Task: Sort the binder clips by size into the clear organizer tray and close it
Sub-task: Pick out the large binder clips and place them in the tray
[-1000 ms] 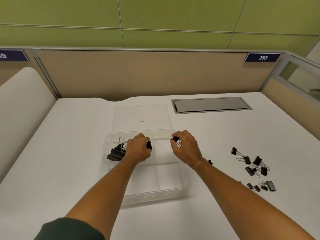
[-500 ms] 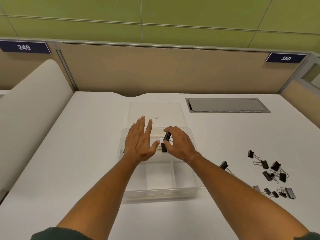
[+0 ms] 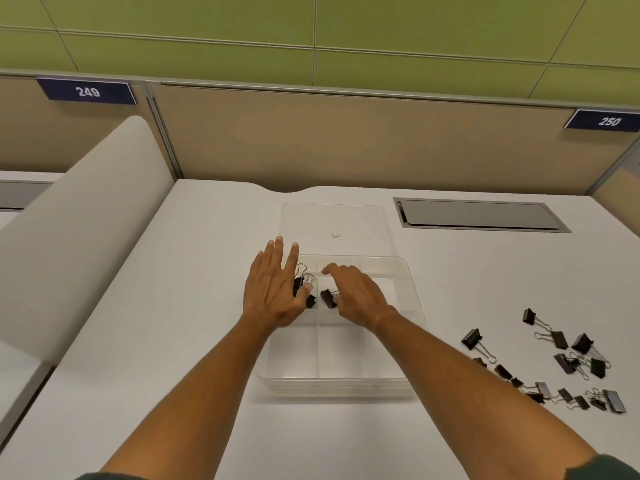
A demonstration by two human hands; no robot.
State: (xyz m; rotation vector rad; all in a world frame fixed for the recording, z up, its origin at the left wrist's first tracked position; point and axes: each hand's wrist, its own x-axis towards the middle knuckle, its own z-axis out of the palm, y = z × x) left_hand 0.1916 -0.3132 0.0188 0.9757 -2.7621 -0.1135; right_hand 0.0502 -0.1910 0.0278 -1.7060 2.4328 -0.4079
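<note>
Step in hand: sorting, at an early stage. The clear organizer tray [image 3: 412,299] lies open on the white worktop [image 3: 194,306], its lid [image 3: 360,220] flat just beyond it.

Left hand [image 3: 273,292]: fingers straight and spread, holding nothing, hovering over the tray's far-left compartment, where a few large binder clips [image 3: 300,278] lie partly hidden beneath it.

Right hand [image 3: 356,294]: fingers loosely curled over the far-middle compartment. A smaller clip [image 3: 328,298] sits at its fingertips; whether it is pinched or already let go cannot be told.

The other compartments that show appear to hold nothing.

Remaining stock: a scatter of loose clips [image 3: 568,362] lies on the worktop well to the right of the tray, in at least two sizes.

Next move, as judged: the right hand travels to the scatter, picks one clip and matches its size to a compartment. Tangled wire handles may lift a neighbouring clip along. Closing the lid comes last.
</note>
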